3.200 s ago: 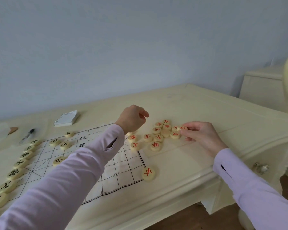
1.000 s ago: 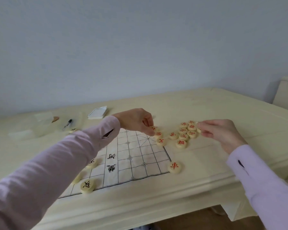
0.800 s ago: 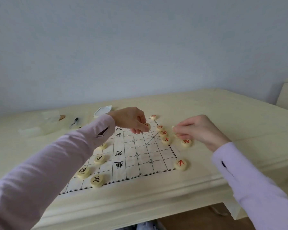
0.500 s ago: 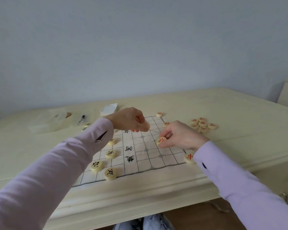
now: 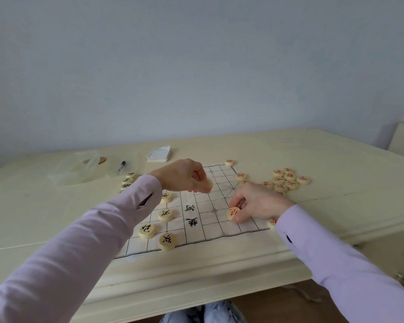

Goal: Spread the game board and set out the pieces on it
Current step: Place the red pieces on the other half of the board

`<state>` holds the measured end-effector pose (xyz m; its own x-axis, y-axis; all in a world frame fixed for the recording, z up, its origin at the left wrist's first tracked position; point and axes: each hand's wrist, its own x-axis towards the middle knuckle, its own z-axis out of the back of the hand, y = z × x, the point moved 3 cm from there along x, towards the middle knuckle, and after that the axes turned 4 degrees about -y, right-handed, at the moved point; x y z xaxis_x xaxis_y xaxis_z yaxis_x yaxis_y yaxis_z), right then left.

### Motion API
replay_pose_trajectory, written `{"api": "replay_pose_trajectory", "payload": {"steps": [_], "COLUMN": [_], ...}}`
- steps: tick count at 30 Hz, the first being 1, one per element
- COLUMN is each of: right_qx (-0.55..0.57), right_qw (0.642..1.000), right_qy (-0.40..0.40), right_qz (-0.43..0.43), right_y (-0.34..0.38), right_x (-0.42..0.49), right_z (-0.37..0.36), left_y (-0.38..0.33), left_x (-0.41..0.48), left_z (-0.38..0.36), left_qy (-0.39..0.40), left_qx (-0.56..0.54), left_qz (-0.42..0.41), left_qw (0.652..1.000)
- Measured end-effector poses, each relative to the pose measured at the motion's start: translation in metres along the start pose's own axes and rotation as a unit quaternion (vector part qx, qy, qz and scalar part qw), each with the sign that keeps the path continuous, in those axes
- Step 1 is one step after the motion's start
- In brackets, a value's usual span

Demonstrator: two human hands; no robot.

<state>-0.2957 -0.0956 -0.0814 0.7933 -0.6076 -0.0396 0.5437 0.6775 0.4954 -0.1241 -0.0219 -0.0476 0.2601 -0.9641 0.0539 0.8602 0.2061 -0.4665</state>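
A white cloth game board (image 5: pixel 203 220) with a black grid lies spread on the cream table. My right hand (image 5: pixel 257 202) pinches a red-lettered piece (image 5: pixel 233 213) low over the board's near right part. My left hand (image 5: pixel 181 176) hovers above the board's middle, fingers curled round a pale piece (image 5: pixel 208 184). Several black-lettered pieces (image 5: pixel 165 215) stand on the board's left half. A loose heap of red-lettered pieces (image 5: pixel 287 179) lies off the board to the right. Single red pieces (image 5: pixel 241 176) sit along the board's right edge.
A small spiral notepad (image 5: pixel 159 154), a pen (image 5: pixel 121 167) and a clear plastic box (image 5: pixel 76 167) lie at the back left of the table (image 5: pixel 336 164). The table's moulded front edge runs just below the board. A cream cabinet stands at the far right.
My right hand has left the red heap with a piece and come down over the board's near right. My left hand has stayed over the board's middle with its piece.
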Motion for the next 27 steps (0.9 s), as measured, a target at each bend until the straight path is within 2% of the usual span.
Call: {"api": "replay_pose_trajectory", "payload": {"steps": [9,15,20,27], "right_qx": [-0.005,-0.016,-0.046,-0.006], "right_qw": [1.0,0.999,0.999,0.998], "right_qy": [0.016,-0.025,0.019,0.054], "right_qz": [-0.006,0.016,0.007,-0.034], "right_y": [0.001,0.013,0.024,0.017], "right_x": [0.007,0.044,0.085,0.11], "right_z": [0.008,0.049,0.049,0.039], "left_y": [0.003,0.006,0.016,0.025], "left_x": [0.023,0.058,0.096,0.128], "left_z": [0.014,0.023,0.01,-0.009], "left_qy": [-0.043,-0.09,-0.066,-0.034], "left_qx": [0.052,0.089,0.103,0.111], "left_qz": [0.023,0.052,0.075,0.084], "left_qw": [0.997,0.991,0.99,0.99]}}
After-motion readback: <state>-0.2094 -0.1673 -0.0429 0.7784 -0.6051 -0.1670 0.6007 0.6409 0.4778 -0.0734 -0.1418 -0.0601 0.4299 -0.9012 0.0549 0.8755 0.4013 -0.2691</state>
